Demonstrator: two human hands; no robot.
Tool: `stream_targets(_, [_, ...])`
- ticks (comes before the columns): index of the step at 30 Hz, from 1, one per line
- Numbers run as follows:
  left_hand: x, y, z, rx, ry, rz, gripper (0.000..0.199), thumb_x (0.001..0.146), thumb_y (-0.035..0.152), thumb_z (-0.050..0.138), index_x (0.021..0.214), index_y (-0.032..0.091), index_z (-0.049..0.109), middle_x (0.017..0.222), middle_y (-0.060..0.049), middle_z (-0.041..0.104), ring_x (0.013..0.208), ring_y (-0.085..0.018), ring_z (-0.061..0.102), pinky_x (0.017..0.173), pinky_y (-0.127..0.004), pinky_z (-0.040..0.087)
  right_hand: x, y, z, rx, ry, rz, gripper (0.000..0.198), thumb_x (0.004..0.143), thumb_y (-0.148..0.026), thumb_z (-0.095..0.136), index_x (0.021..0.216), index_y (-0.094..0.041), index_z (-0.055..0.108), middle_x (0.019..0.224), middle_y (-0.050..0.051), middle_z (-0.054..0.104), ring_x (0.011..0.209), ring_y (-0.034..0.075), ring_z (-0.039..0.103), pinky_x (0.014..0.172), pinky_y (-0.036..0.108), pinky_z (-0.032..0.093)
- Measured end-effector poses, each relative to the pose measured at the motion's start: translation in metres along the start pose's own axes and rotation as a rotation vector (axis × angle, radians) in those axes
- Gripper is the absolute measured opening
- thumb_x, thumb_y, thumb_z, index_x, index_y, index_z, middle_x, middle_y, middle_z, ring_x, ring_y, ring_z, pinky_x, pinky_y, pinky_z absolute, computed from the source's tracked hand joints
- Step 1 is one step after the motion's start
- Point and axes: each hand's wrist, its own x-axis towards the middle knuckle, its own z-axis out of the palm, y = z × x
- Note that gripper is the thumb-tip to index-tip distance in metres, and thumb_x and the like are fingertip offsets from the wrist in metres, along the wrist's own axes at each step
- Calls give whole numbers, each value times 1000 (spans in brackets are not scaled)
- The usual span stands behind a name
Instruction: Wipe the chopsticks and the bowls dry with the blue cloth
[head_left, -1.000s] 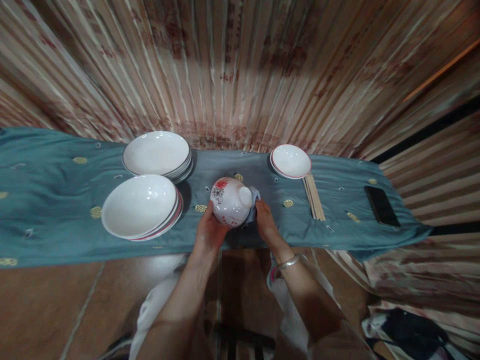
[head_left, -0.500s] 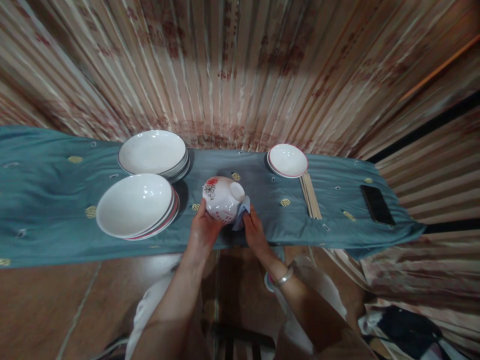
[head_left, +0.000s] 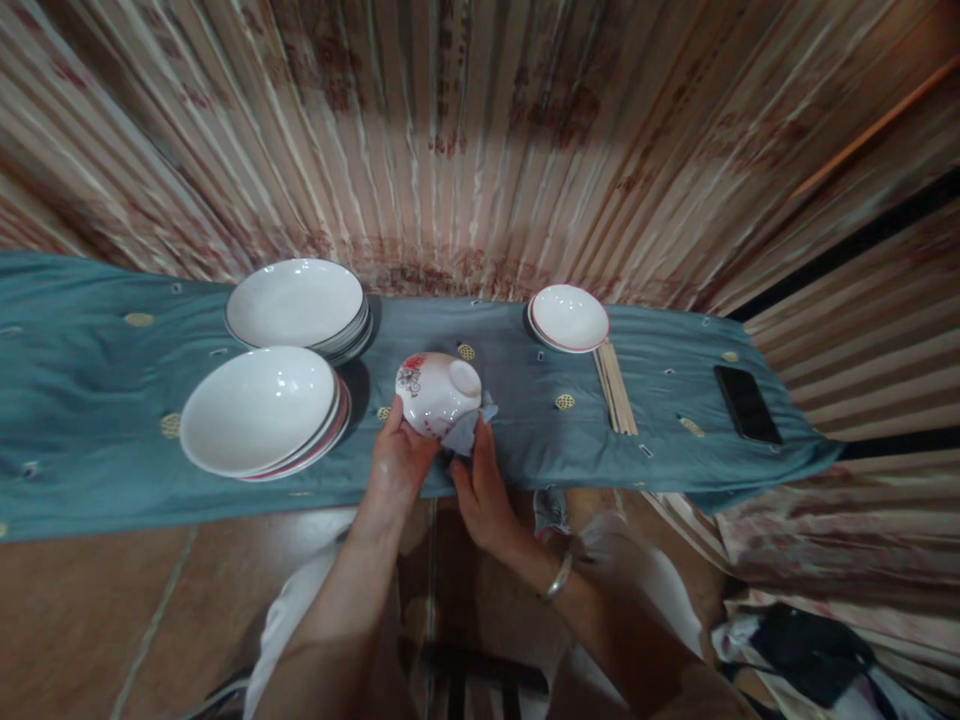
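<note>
A white bowl point(head_left: 435, 392) with a red and black flower print is tipped on its side over the table, its foot facing right and up. My left hand point(head_left: 399, 452) grips it from the lower left, thumb on the outside. My right hand point(head_left: 484, 495), with a bangle on the wrist, holds a blue-grey cloth point(head_left: 463, 432) against the bowl's lower right side. Part of the cloth is hidden by my fingers.
Left stand a stack of large plates point(head_left: 294, 302) and a stack of deep bowls point(head_left: 259, 410). Small bowls point(head_left: 568, 318), chopsticks point(head_left: 615, 390) and a black phone point(head_left: 748, 404) lie right on the teal tablecloth point(head_left: 517, 440). A pleated curtain point(head_left: 450, 180) hangs behind.
My right hand has moved down and left with the cloth, from the bowl's right side to its lower side. The bowl has turned slightly in my left hand. The view has shifted a little.
</note>
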Motion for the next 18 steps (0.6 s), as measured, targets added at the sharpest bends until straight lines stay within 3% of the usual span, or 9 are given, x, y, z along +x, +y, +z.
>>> stream_targets(5, [-5,-1,10,-42,35,34,46,100,33,33,139,17,51,118,-10,72,122,-24,59,110,-44,39,-10,-5,-1,-114,-64,-43,70,97,-32,38,156,-17,4,164,14,3,151,29,8,119,56,24])
stream_targets(10, [-1,-1,8,-34,47,73,46,100,30,33,141,16,50,120,-10,71,121,-23,61,110,-40,40,-15,-10,-3,-218,-92,-132,67,97,-32,40,156,-18,13,164,14,5,149,35,14,112,60,36])
stream_targets(18, [-2,-1,5,-38,81,59,45,101,28,32,136,13,55,104,-9,76,107,-21,69,103,-35,47,-5,-7,-7,-457,-88,-454,63,90,-12,43,151,-7,29,159,22,22,150,32,8,116,58,31])
